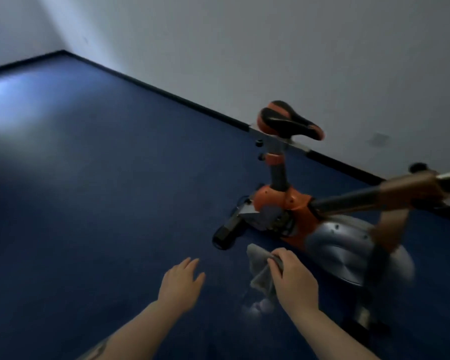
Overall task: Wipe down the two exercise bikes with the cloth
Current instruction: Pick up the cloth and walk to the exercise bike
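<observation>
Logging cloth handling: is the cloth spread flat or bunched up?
Bunched: the right hand grips the grey cloth, whose crumpled folds hang below the fingers.

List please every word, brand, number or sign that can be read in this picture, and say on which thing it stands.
None can be read.
Exercise bike: no lettering shows on its orange and grey body or on the saddle; the picture is blurred.
Cloth, held in the right hand: plain grey, no label visible.
Wall: a faint smudge only, no sign.
Left hand: holds nothing.
</observation>
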